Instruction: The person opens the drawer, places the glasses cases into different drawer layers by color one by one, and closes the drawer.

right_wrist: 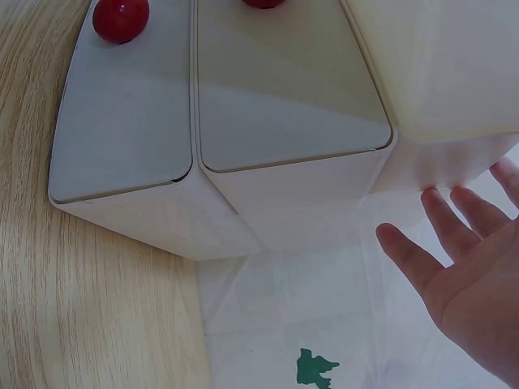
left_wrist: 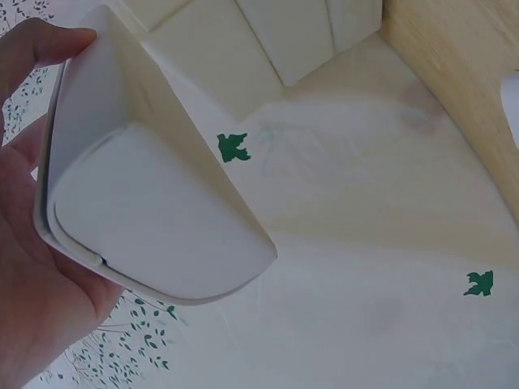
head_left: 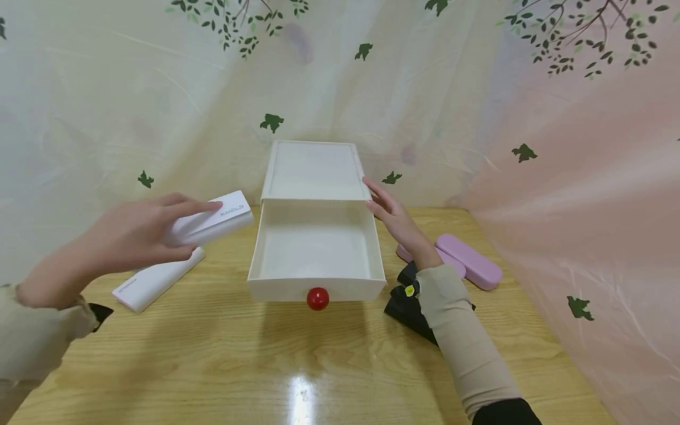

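Note:
My left hand (head_left: 143, 231) grips a white glasses case (head_left: 227, 219) with dark lettering, raised to the left of a white drawer unit (head_left: 316, 171). In the left wrist view the flat, rounded end of the case (left_wrist: 154, 215) faces the camera, thumb and fingers along its edges. The unit's top drawer (head_left: 287, 290), with a red knob (head_left: 317, 298), is pulled out and its inside is bare. Against the right side of the unit, my right hand (head_left: 399, 221) rests its spread, nearly straight fingers. Lower drawers with red knobs (right_wrist: 122, 18) appear in the right wrist view.
A second white case (head_left: 159, 282) lies on the wooden table below my left hand. Pink cases (head_left: 471, 261) and a black case (head_left: 409, 319) lie to the right, partly behind my right forearm. A leaf-printed curtain (head_left: 425, 106) hangs behind the unit and along the right.

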Action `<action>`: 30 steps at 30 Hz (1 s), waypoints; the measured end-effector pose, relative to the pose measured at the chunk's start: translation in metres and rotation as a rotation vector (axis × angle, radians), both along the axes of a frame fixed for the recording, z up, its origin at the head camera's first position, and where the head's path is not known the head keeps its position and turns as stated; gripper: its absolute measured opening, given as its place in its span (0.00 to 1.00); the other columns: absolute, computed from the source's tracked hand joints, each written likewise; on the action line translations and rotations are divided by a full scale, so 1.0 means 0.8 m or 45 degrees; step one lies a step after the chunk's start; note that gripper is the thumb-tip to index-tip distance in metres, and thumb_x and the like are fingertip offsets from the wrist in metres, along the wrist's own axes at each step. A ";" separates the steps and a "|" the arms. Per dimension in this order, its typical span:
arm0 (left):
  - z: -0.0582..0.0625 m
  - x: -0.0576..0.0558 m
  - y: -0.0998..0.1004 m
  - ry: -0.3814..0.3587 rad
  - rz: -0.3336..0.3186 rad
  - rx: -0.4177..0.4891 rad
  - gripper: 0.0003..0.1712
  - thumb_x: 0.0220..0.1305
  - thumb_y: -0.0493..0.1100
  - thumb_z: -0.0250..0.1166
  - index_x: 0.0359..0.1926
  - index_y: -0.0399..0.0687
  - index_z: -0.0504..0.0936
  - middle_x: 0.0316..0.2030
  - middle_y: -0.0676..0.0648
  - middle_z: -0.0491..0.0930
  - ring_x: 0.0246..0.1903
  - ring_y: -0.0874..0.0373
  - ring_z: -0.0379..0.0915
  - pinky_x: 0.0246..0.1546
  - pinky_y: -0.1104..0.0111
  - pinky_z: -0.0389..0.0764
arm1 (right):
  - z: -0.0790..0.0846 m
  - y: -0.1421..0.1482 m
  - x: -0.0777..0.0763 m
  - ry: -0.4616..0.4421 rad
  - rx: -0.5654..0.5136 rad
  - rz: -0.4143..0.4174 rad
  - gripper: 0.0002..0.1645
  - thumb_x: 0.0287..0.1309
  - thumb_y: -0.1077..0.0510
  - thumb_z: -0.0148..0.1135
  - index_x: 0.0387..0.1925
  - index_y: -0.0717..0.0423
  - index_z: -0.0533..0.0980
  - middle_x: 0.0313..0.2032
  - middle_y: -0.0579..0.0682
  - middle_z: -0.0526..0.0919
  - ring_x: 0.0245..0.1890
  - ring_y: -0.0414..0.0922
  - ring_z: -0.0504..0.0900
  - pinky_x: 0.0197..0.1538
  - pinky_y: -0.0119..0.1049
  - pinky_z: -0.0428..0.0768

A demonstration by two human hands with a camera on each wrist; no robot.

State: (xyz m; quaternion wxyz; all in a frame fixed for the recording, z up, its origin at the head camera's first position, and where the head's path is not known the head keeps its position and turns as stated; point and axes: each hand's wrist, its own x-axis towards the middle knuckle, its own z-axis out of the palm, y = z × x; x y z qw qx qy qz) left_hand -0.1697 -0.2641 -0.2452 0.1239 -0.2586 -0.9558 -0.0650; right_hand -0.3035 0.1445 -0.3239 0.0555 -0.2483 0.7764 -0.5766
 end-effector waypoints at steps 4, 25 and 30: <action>0.011 -0.001 0.016 -0.036 -0.016 -0.018 0.39 0.50 0.45 0.71 0.66 0.58 0.73 0.53 0.45 0.79 0.29 0.61 0.70 0.21 0.71 0.68 | 0.001 0.000 0.000 -0.005 0.006 0.006 0.33 0.74 0.52 0.45 0.75 0.40 0.52 0.76 0.45 0.50 0.75 0.49 0.55 0.75 0.55 0.58; 0.037 -0.024 0.096 -0.053 -0.227 -0.012 0.35 0.51 0.44 0.71 0.63 0.60 0.76 0.48 0.47 0.80 0.33 0.57 0.73 0.25 0.67 0.72 | 0.000 -0.001 0.000 -0.022 0.000 -0.014 0.32 0.74 0.52 0.45 0.75 0.40 0.52 0.76 0.45 0.51 0.75 0.50 0.55 0.74 0.55 0.59; 0.040 -0.030 0.113 -0.078 -0.239 -0.031 0.34 0.52 0.44 0.69 0.64 0.61 0.75 0.50 0.48 0.80 0.33 0.58 0.72 0.25 0.68 0.71 | 0.000 0.000 -0.001 -0.018 -0.004 -0.010 0.32 0.74 0.53 0.45 0.75 0.40 0.52 0.76 0.44 0.50 0.75 0.49 0.55 0.74 0.55 0.58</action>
